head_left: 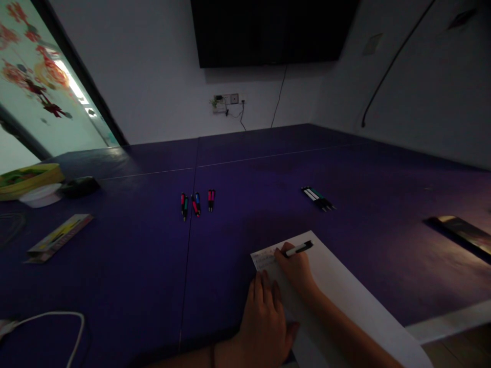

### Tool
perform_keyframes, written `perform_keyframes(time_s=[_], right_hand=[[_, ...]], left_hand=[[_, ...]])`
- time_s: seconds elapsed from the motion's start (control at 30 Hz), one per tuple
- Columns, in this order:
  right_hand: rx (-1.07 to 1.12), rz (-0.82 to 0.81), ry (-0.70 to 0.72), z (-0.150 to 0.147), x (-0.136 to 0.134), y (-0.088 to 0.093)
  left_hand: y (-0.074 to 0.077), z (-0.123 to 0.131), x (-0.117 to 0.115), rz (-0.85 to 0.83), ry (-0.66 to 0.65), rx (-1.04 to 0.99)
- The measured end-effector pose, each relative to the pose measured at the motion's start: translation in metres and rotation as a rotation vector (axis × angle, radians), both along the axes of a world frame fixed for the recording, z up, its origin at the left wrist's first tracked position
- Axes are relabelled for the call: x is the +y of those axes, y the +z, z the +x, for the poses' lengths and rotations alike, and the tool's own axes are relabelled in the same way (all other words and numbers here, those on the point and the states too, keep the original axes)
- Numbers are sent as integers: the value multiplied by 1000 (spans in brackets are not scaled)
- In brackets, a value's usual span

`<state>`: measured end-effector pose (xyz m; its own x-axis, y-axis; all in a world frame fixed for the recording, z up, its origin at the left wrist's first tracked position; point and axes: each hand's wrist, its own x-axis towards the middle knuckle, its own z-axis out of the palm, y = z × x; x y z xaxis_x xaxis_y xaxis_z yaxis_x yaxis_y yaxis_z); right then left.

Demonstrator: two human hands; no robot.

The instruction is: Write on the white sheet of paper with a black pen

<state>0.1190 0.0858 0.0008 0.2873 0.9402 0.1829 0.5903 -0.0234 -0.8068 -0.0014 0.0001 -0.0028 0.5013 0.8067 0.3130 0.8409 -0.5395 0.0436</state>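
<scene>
A large white sheet of paper (345, 286) lies slanted on the dark purple table. My right hand (295, 266) is closed around a white pen with a black end (299, 249), near the upper left corner of the sheet. Rows of small handwriting (264, 258) show there, too small to read. The pen's tip is hidden behind my fingers. Flat on the sheet's left edge rests my left hand (264, 317), fingers stretched out and holding nothing.
Several red, green and blue pens (195, 204) lie mid-table. Several white and green pens (317, 199) lie farther right. At left are a narrow box (59, 237), a white bowl (41, 196), a yellow container (30, 181) and a white cable (79, 327). A dark flat object (462, 232) lies far right.
</scene>
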Motion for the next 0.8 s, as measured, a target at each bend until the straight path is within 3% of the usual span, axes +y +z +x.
perform_keyframes(time_s=[0.8], right_hand=[[-4,-6,-24,1,0,-2]], left_hand=[[-2,-1,1,29,-5,-1]])
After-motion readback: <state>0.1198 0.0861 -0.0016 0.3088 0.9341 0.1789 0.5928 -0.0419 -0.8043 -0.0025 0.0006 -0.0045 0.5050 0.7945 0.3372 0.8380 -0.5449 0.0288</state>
